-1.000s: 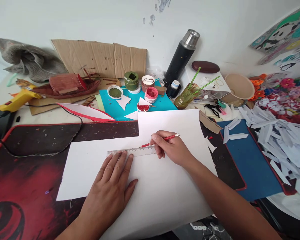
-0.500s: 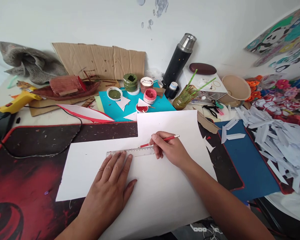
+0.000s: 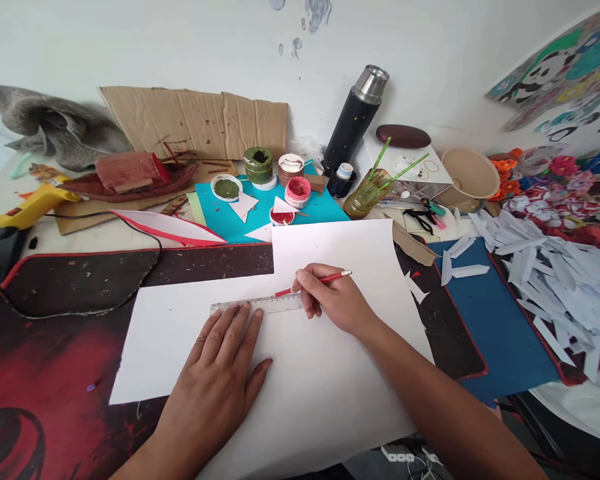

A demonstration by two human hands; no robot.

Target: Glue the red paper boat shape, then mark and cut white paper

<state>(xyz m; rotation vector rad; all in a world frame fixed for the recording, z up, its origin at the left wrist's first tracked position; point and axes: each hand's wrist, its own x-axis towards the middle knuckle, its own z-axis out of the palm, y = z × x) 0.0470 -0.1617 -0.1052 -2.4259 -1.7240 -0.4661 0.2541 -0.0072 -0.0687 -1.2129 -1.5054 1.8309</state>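
A large white sheet of paper [image 3: 330, 393] with a step cut in its far edge lies in front of me. Across it rests a clear ruler [image 3: 280, 304]. My left hand [image 3: 225, 357] lies flat with its fingertips on the ruler's left part, pressing it against the paper. In my right hand [image 3: 335, 300] I grip a red pencil [image 3: 336, 276] between thumb and fingers. Its tip touches or hovers just over the paper along the ruler's far edge. The ruler's right end is partly hidden behind my right hand.
Paint pots [image 3: 259, 165] stand on a blue sheet [image 3: 210, 212] behind the paper. Left are a yellow glue gun [image 3: 30, 203], its cord and a red model boat [image 3: 135, 177]. A black flask [image 3: 353, 123] leans at the wall. Folded paper strips [image 3: 555, 280] pile up right.
My right hand and the pencil have slid slightly left along the ruler's edge. My left hand and the ruler hold their place on the paper. The whole view has shifted a little.
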